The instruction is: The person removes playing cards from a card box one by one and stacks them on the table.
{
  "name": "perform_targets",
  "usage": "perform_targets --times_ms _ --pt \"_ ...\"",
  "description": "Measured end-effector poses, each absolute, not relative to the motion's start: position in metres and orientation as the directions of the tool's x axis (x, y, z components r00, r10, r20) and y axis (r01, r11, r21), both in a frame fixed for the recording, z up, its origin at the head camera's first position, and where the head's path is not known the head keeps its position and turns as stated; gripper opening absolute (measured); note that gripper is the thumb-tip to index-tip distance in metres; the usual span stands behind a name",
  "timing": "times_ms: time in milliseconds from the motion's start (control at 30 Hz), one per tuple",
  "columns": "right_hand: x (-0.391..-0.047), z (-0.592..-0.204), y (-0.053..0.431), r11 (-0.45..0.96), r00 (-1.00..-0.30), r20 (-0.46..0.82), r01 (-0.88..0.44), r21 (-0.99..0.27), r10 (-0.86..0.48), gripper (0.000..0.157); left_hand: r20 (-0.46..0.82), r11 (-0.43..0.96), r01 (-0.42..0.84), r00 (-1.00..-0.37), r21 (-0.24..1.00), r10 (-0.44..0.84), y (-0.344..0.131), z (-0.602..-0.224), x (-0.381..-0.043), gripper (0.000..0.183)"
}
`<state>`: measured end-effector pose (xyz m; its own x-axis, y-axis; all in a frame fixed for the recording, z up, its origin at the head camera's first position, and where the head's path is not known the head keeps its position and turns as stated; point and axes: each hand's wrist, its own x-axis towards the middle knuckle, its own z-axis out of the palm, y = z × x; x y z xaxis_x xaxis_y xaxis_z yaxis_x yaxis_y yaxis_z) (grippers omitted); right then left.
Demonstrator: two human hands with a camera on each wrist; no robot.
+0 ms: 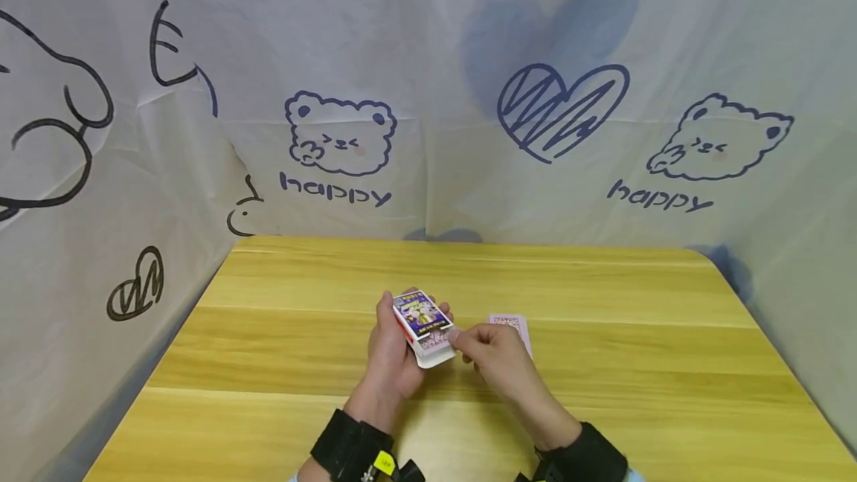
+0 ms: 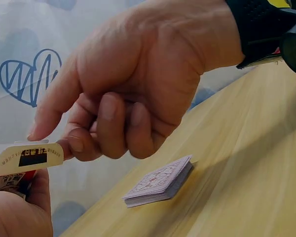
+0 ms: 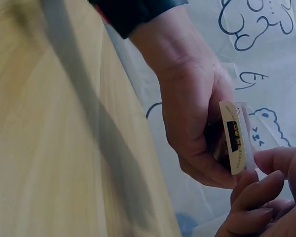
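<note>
A playing card box (image 1: 418, 315) with a purple printed front lies tilted in my left hand (image 1: 395, 348), thumb along one side and fingers round the other. Pink-backed playing cards (image 1: 435, 339) show at its open near end, above the white end flap (image 2: 32, 157). My right hand (image 1: 498, 359) pinches the cards at that end's right corner between thumb and index finger. The other right fingers are curled under, seen in the left wrist view. Beside the right hand, a squared stack of pink-backed cards (image 2: 160, 180) lies on the table, partly hidden by that hand in the head view.
The wooden table (image 1: 268, 363) has a pale grain and a rounded far right corner. White cloth (image 1: 442, 169) with drawn bears and hearts hangs behind it and at both sides. Black bands (image 1: 351, 445) with cameras are strapped round both wrists.
</note>
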<state>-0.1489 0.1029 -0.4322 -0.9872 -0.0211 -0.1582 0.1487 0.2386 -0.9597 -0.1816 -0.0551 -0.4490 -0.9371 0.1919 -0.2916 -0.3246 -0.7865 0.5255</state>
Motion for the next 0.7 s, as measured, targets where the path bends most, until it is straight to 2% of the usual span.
perform_targets --times_ms 233,467,700 --pt "-0.1483 -0.4378 0.1002 0.153 -0.98 -0.198 0.201 -0.968 0.032 0.037 -0.26 -0.768 -0.3 -0.949 0.566 0.179 -0.0511 -0.4499 -0.178 0.056" --pt "-0.1477 -0.4383 0.1011 0.052 -0.97 -0.244 0.243 -0.969 -0.003 0.038 -0.258 -0.774 -0.3 -0.949 0.557 0.182 -0.0518 -0.4499 -0.1792 0.055" --pt "-0.1478 -0.4359 0.1029 -0.096 -0.952 -0.297 0.302 -0.948 -0.07 0.02 -0.259 -0.774 -0.292 -0.951 0.561 0.171 -0.0533 -0.4489 -0.1816 0.055"
